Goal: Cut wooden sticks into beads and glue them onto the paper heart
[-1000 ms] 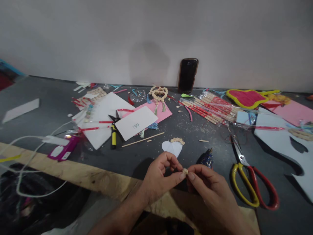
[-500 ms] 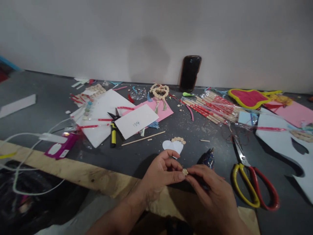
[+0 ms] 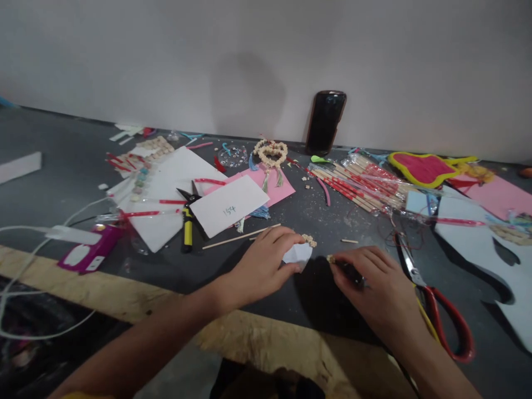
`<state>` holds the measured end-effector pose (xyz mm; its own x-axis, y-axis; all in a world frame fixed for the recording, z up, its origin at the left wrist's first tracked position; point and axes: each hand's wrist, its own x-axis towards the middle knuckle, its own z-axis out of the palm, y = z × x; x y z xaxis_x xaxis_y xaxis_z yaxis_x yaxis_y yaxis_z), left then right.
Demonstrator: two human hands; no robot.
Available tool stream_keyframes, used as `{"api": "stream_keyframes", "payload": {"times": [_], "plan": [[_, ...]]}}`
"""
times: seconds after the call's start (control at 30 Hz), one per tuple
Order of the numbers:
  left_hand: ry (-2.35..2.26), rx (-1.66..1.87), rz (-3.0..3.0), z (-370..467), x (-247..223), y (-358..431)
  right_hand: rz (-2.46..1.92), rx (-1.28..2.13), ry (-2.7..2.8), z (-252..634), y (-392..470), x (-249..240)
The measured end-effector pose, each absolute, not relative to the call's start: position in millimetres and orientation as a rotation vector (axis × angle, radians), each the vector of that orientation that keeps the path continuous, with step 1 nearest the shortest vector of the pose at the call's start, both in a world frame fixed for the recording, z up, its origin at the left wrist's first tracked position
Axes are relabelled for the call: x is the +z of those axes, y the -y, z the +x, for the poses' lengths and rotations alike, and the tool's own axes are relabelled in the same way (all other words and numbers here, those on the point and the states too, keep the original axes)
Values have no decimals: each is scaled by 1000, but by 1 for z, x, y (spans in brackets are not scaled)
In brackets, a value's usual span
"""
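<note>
My left hand (image 3: 268,263) grips the left side of a white paper heart (image 3: 298,255), its fingers covering that part. Small pale wooden pieces (image 3: 310,240) line the heart's upper right edge. To the right, my right hand (image 3: 368,274) pinches a tiny cream-coloured piece (image 3: 331,259) between thumb and fingertips, apart from the heart. Scissors (image 3: 415,271) with one red and one yellow handle lie beside my right hand, which partly hides them. A short stick piece (image 3: 349,241) lies just beyond that hand.
A white card marked 154 (image 3: 230,205) and yellow-black pliers (image 3: 188,227) lie to the left. Behind are a phone (image 3: 326,123) against the wall, beaded loops (image 3: 270,152) and wrapped sticks (image 3: 357,183). White cut-out board (image 3: 465,238) lies at right, a purple box (image 3: 85,249) at left.
My hands have moved apart. The left has gone forward and taken hold of the paper heart; the right has carried the small piece forward and right.
</note>
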<state>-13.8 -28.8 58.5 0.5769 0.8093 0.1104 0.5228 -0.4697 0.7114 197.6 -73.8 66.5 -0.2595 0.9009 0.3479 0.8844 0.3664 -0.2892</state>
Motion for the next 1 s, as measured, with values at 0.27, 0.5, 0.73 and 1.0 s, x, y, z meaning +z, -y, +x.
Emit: {"api": "stream_keyframes", "payload": {"times": [0.27, 0.5, 0.73, 1.0], "plan": [[-871, 398, 2513, -4, 30, 0, -1850, -102, 2306, 178, 60, 54], [-806, 416, 2489, -9, 22, 1, -1863, -85, 2382, 178, 49, 48], [-804, 445, 2484, -9, 22, 3, -1877, -104, 2413, 176, 49, 47], [-823, 434, 2489, -8, 22, 2, -1935, -74, 2385, 174, 49, 47]]}}
